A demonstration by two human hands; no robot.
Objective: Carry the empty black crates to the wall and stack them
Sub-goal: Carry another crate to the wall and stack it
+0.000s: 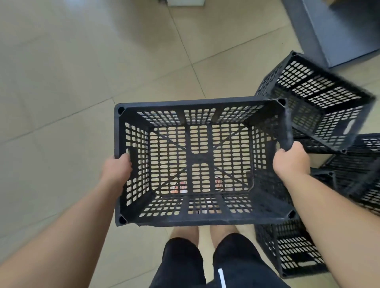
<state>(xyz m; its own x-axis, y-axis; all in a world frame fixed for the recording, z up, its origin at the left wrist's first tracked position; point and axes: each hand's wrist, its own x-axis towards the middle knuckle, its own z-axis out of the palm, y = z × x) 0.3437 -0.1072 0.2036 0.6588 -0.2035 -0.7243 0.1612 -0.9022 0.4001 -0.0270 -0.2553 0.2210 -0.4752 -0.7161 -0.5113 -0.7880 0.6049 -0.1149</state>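
I hold an empty black perforated crate (200, 106) level above the floor, open side up, in front of my legs. My left hand (117, 170) grips its left short side at the handle hole. My right hand (291, 162) grips the right short side the same way. My feet in sandals show through the crate's bottom. More black crates lie loosely to the right: one tilted crate (320, 102) behind my right hand, another (357, 172) further right, and one (292, 250) low beside my right leg.
The beige tiled floor (72, 82) stretches to the left and ahead. A dark grey cabinet or box (337, 30) stands at the top right. A pale object's base (185, 2) shows at the top edge.
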